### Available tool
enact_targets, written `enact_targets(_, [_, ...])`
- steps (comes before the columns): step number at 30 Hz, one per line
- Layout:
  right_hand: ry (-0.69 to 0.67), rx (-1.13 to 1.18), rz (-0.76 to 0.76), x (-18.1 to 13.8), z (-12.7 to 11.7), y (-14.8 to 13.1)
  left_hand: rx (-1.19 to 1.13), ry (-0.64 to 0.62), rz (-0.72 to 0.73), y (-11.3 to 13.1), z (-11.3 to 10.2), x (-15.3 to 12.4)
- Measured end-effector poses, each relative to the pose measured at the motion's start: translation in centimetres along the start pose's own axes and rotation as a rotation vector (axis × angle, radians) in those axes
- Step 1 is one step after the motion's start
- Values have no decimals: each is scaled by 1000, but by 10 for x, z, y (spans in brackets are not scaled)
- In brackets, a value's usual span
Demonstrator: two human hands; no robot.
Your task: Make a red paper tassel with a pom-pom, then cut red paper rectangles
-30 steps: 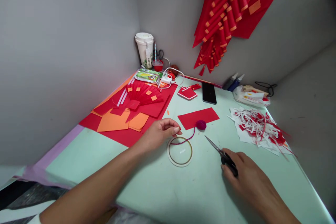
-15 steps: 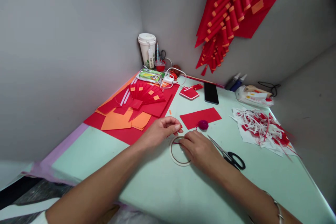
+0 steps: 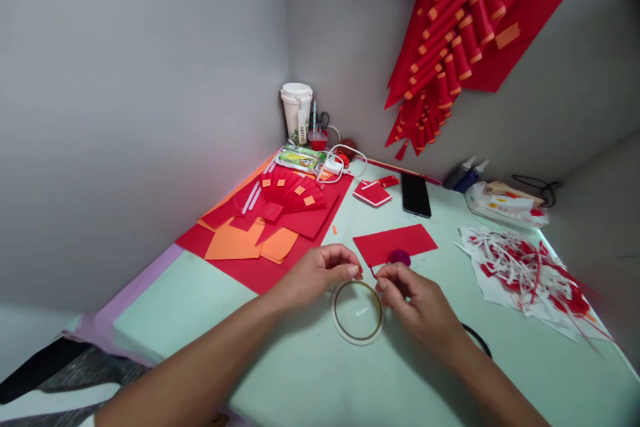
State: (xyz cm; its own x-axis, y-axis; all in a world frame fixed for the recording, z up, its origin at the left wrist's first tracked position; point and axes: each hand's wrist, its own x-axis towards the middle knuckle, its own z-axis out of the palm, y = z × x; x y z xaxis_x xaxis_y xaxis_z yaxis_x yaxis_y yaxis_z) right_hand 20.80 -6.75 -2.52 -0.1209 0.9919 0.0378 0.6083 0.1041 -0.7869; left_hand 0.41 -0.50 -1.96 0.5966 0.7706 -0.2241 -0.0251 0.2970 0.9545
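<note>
Thumb and fingers of my left hand [image 3: 325,272] are pinched together, with a speck of red at their tips; what it is I cannot make out. My right hand [image 3: 417,297] has its thumb and forefinger closed on a dark purple thread [image 3: 373,272]. Just beyond those fingers a ball of purple thread [image 3: 400,257] lies at the edge of a red paper strip [image 3: 415,241]. Between and below both hands, a roll of tape [image 3: 339,330] lies flat on the table. My right forearm mostly covers the scissors, leaving part of a black handle [image 3: 479,340] showing.
Red and orange paper [image 3: 233,243] with a folded red fan [image 3: 295,197] spreads out at left. Behind stand a white cup [image 3: 297,113] and a phone [image 3: 416,195]. Paper scraps [image 3: 525,273] pile up at right. Red paper firecrackers [image 3: 460,33] hang on the wall.
My right hand has drawn back from over the tape roll, moving right, and the thread at its fingertips now shows. The forearm now covers most of the scissors. The camera view has shifted slightly.
</note>
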Motion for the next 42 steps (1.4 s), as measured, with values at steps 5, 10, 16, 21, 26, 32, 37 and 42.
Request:
enact_targets(5, [15,42,-80,1,4,3,-1,7,16,-5,0,1])
enact_targets(10, [83,35,-125,1,4,7,-9,14,-5,-4,1,-1])
enact_targets(16, [148,2,-125,-2,1,-2,-2,0,-13,-3,3,-1])
enact_targets(21, [135,-6,-135,-2,0,-5,-9,-9,-9,-4,3,0])
enact_targets(26, [143,-65,-217,-2,0,-6,-5,-29,4,-7,3,2])
enact_targets(32, [126,-81,-230,-2,0,-6,3,-32,12,-8,3,2])
enact_targets(37, [101,-75,-231,-2,-2,-8,28,-30,14,-8,4,2])
enact_targets(42, [71,-74,-219,-2,-3,-10,35,-30,11,-8,4,2])
